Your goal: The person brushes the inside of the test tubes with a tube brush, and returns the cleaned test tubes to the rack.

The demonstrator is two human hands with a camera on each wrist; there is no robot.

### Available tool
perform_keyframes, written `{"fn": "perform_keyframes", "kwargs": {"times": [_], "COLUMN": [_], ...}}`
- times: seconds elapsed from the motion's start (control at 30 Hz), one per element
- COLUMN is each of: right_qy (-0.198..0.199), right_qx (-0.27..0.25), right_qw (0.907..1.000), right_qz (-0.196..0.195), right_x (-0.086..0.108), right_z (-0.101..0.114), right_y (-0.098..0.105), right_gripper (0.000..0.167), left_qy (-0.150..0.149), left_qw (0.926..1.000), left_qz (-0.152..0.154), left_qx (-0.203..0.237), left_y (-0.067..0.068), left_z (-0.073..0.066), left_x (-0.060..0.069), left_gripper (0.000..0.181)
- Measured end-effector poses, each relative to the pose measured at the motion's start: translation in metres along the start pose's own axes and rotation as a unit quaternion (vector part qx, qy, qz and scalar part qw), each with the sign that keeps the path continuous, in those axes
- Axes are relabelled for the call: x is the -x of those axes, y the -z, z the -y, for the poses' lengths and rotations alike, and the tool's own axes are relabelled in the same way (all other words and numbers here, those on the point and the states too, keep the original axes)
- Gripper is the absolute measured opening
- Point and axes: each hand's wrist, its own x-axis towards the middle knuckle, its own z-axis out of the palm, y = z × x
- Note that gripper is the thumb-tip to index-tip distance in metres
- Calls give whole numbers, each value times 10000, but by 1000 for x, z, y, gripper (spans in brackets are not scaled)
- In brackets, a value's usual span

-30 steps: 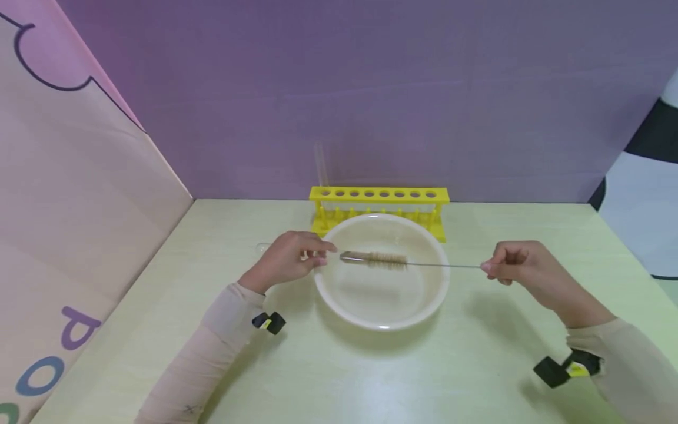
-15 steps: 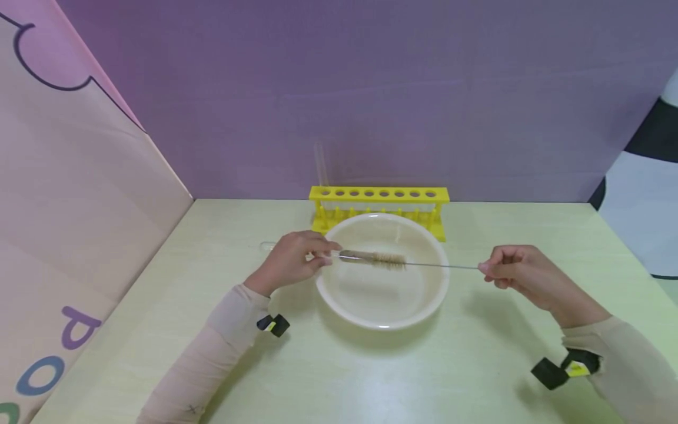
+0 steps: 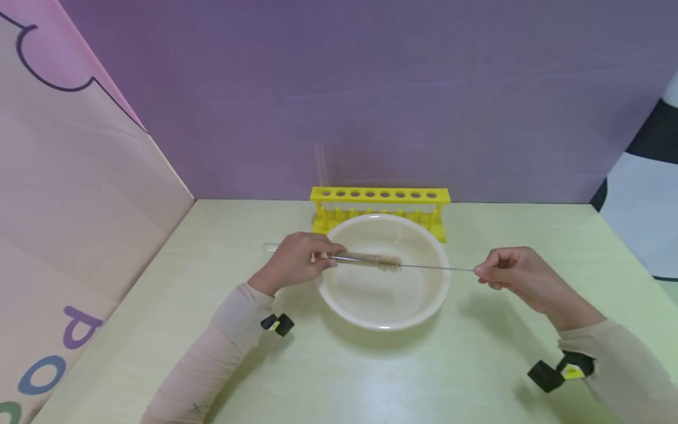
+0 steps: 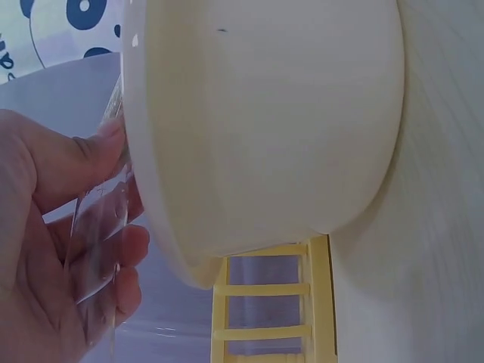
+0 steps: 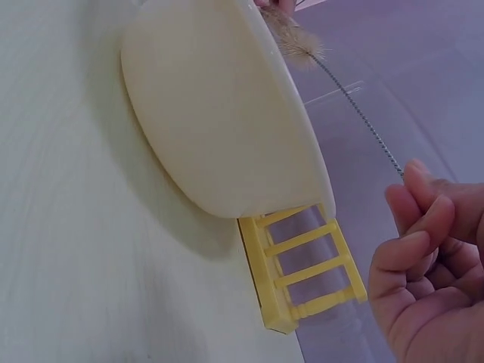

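Observation:
My left hand [image 3: 298, 259] holds a clear glass test tube [image 3: 356, 258] nearly level over the left rim of a cream basin [image 3: 382, 303]. Thumb and fingers lie round the glass in the left wrist view, where the tube [image 4: 98, 234] passes across the palm. Its rounded end pokes out left of the hand. Most of the tan bristles of a test tube brush [image 3: 391, 262] are inside the tube's mouth; a short tuft stays outside. On the right, my right hand [image 3: 521, 277] pinches the end of the brush's thin twisted wire handle [image 5: 363, 113] between thumb and fingers.
Behind the basin stands a yellow test tube rack [image 3: 379, 194] with a row of holes. Another clear tube [image 3: 321, 165] stands upright at the rack's left end. A purple backdrop [image 3: 371, 94] rises at the table's far edge, and a printed panel [image 3: 79, 176] borders the left side.
The right hand has shifted slightly left and the left hand slightly right. Less of the brush's bristles now shows outside the tube's mouth.

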Motion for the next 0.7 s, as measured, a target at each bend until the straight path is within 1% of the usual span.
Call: {"fn": "perform_keyframes", "kwargs": {"times": [0.13, 0.23, 0.4, 0.57, 0.63, 0.7], "right_qy": [-22, 132, 636, 1263, 1495, 1643], "right_qx": [376, 619, 1000, 1423, 1551, 1607], "right_qw": [9989, 9966, 9887, 9743, 9684, 9647], "right_qz": [-275, -524, -914, -1204, -1254, -1286], "right_x": [0, 1, 4, 5, 4, 4], "right_z": [1, 3, 4, 2, 1, 0], "right_y": [-5, -10, -17, -25, -28, -31], "right_gripper": [14, 15, 18, 16, 18, 20], "left_qy": [16, 33, 100, 189, 198, 209], "left_qw": [9999, 9998, 9995, 9989, 9986, 9983], "left_qz": [116, 190, 299, 394, 429, 463], "left_qx": [-53, -64, 20, 160, 222, 270], "left_y": [2, 3, 3, 3, 2, 2], "left_z": [-1, -2, -3, -3, -2, -1], "left_x": [-1, -1, -2, -2, -2, -2], "left_gripper": [26, 25, 24, 24, 24, 23]}}
